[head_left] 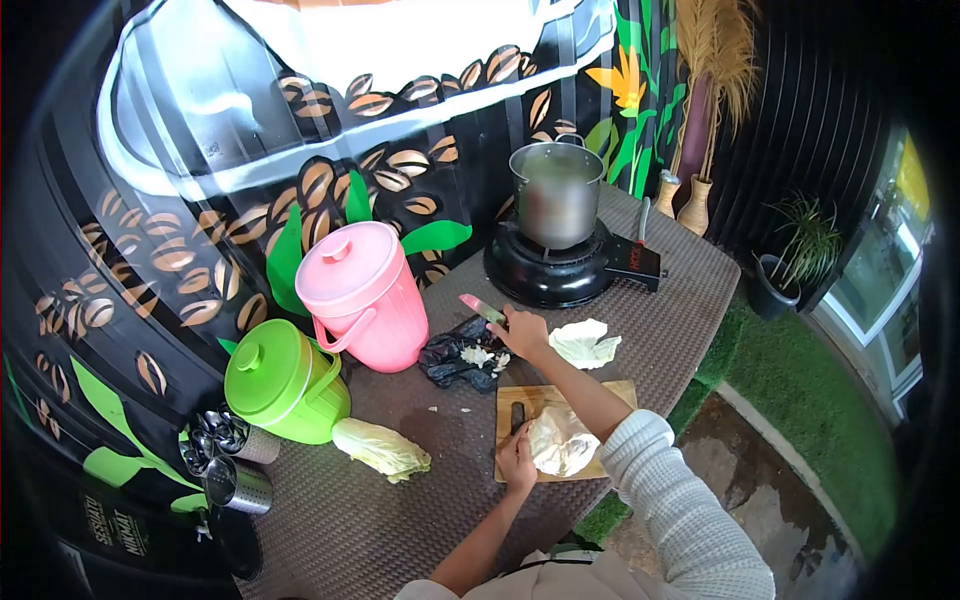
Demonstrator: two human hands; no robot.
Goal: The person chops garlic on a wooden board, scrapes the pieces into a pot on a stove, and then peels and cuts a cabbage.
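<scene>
A pale head of cabbage (563, 440) rests on the wooden cutting board (510, 397). My left hand (517, 460) grips its left side, fingers partly hidden against it. Farther up, beyond the board, my right hand (524, 334) is closed round a knife (482, 307) with a pinkish and green look, its tip pointing up and left. The knife is apart from the cabbage, near a black plastic bag (445, 362) with pale scraps on it. A loose cabbage leaf (584, 344) lies right of my right hand. Left of the board is a napa cabbage (382, 449).
A steel pot (557, 195) stands on a black portable stove (550, 268) at the back of the woven-pattern table (400, 520). Pink (362, 295) and green (288, 382) lidded buckets line the wall side. Metal utensil holders (238, 486) stand at the left edge.
</scene>
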